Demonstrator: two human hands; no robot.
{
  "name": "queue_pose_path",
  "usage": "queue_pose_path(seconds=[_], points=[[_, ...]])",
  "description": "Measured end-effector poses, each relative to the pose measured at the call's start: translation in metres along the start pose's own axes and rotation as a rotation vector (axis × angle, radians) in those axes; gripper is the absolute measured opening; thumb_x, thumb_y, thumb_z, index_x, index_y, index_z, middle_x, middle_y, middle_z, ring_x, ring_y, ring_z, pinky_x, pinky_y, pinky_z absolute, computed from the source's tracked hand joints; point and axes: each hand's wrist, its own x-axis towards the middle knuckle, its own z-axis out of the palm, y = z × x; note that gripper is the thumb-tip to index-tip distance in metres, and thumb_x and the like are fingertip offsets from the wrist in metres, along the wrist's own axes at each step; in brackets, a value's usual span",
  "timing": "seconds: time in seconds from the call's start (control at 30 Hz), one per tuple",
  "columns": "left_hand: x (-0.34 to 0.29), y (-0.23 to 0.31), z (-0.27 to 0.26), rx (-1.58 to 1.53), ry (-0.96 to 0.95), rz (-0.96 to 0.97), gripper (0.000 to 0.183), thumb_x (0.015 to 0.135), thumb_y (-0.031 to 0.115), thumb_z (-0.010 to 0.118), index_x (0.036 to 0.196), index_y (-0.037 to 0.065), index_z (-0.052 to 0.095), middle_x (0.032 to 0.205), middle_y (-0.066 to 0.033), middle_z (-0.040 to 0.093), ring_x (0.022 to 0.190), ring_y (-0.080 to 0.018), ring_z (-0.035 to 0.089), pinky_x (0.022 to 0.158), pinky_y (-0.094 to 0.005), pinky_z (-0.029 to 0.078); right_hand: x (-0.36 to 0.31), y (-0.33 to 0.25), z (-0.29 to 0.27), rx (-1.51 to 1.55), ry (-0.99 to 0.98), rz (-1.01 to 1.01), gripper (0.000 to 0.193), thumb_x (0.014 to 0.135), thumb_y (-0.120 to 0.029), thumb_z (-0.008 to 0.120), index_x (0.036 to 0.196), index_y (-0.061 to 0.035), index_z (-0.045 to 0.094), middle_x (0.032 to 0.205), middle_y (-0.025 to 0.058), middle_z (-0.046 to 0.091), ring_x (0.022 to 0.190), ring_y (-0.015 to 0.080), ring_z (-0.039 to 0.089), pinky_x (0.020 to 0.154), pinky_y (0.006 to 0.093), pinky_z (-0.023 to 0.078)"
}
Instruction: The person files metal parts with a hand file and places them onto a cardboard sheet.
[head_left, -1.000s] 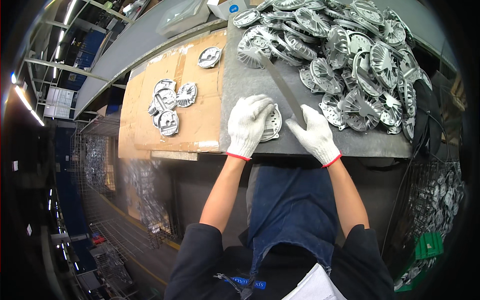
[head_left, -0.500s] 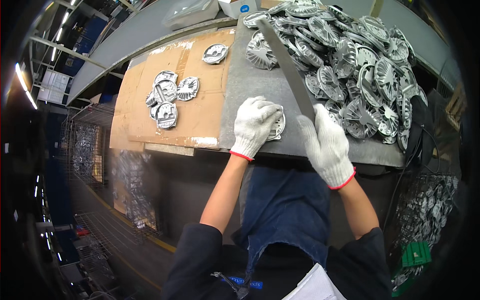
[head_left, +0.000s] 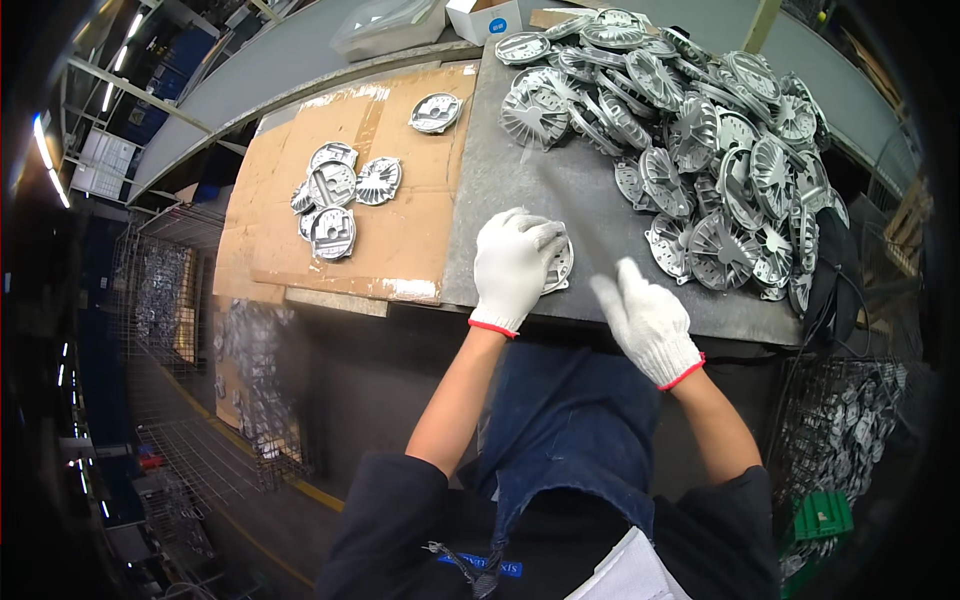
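My left hand, in a white knit glove with a red cuff, is closed over a round silver metal casting on the grey tabletop, close to its front edge. Most of the casting is hidden under the glove; its right rim shows. My right hand, gloved the same way, is just right of it, gripping a long flat file. Motion smears the file, which slants up and left away from me over the table. Where the fingers wrap its near end is hard to make out.
Ribbed round castings are heaped at the table's back right. On the left, cardboard carries several castings. Behind stand a clear plastic bin and a white box. Wire cages and a green crate are lower down.
The file has swung lower and blurred, its tip nearer the left hand. My right hand has shifted slightly down and left. The left hand stays on the casting.
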Motion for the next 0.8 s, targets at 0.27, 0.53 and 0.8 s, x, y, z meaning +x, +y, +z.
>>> queue_pose_path(seconds=[0.27, 0.53, 0.8], points=[[-0.003, 0.01, -0.01, 0.007, -0.031, -0.035, 0.017, 0.09, 0.027, 0.085, 0.1, 0.014, 0.09, 0.106, -0.0046, 0.083, 0.113, -0.0311, 0.074, 0.105, -0.0449, 0.056, 0.006, -0.008, -0.012, 0.065, -0.008, -0.017, 0.051, 0.11, -0.052, 0.068, 0.125, -0.0043, 0.064, 0.094, 0.0254, 0.079, 0.086, 0.0488, 0.078, 0.075, 0.0577, 0.059], [0.01, 0.0, -0.026, -0.025, -0.186, 0.085, 0.015, 0.09, 0.028, 0.085, 0.095, 0.015, 0.09, 0.091, -0.0027, 0.081, 0.095, -0.0257, 0.074, 0.095, -0.0423, 0.056, 0.059, -0.025, 0.014, 0.087, -0.401, 0.313, 0.086, 0.086, -0.071, 0.084, 0.13, -0.0004, 0.063, 0.12, 0.0309, 0.079, 0.118, 0.0473, 0.077, 0.1, 0.0549, 0.058], [-0.003, 0.001, -0.023, -0.127, -0.073, 0.008, 0.017, 0.089, 0.019, 0.089, 0.103, 0.011, 0.088, 0.102, -0.0082, 0.082, 0.092, -0.0278, 0.081, 0.08, -0.037, 0.064, 0.063, -0.023, 0.021, 0.151, -0.46, 0.364, 0.078, 0.086, -0.065, 0.087, 0.126, -0.0008, 0.067, 0.122, 0.0287, 0.079, 0.121, 0.0459, 0.076, 0.103, 0.0519, 0.058]])
